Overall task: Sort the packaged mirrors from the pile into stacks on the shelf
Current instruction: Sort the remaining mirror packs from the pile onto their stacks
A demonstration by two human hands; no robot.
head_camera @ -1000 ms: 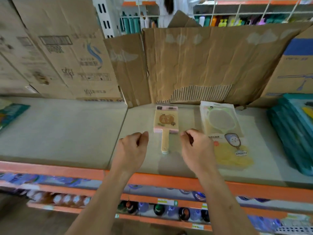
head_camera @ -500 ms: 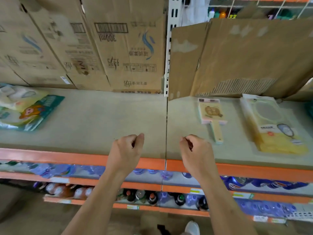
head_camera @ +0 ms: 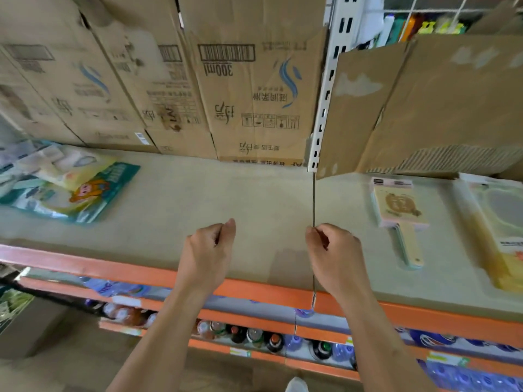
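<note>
Two hands hover over the shelf's front edge, the left hand (head_camera: 206, 256) and right hand (head_camera: 336, 258) both curled tight with nothing in them. Right of them on the shelf (head_camera: 254, 193) lies a stack of paddle mirrors (head_camera: 397, 207): beige faces with a brown cartoon, pink trim, pale wooden handles pointing outward. Yellow packets (head_camera: 501, 227) lie just beside it at the right edge. The teal-and-yellow pile (head_camera: 68, 185) sits far left, in front of cardboard boxes (head_camera: 249, 108).

The flat beige store shelf (head_camera: 198, 193) is showing a bright orange front edge, and the paddle-shaped packaged mirror (head_camera: 397, 206) on it is wearing tan with a brown cartoon print and pink trim. The glossy pile of packs (head_camera: 70, 188) is showing teal, yellow and an orange cartoon figure, while the brown cardboard boxes (head_camera: 254, 103) are carrying black print and blue swirls.
</note>
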